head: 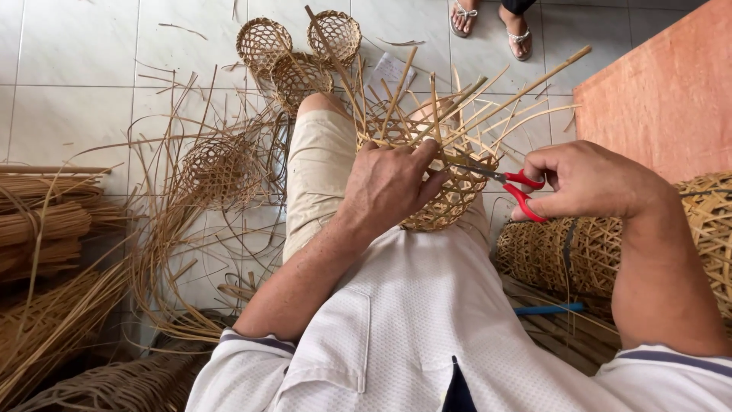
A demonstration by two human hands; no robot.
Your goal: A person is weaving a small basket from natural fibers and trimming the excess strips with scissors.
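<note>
The person sits above a white tiled floor and holds a small unfinished woven basket on the lap, between the knees. The left hand lies on top of the basket rim, its fingers curled around the rim and some of the loose strips, so it is grasping the basket. Many long uncut strips stand up and outward from the rim like a fan.

The right hand is closed around the red handles of a pair of scissors. The metal blades point to the left and reach the rim of the basket, just beside the fingers of the left hand. If the blades are parted or together cannot be told.

On the floor beyond the knee stand three small finished baskets, close together and touching. To the left lies another half-made basket among a loose pile of thin strips. Bundles of thicker cane lie at the far left edge.

At the right side, under the right forearm, rests a stack of larger woven baskets, lying on their side. Behind them is an orange-brown board. At the top edge the feet of another person in sandals are visible.
</note>
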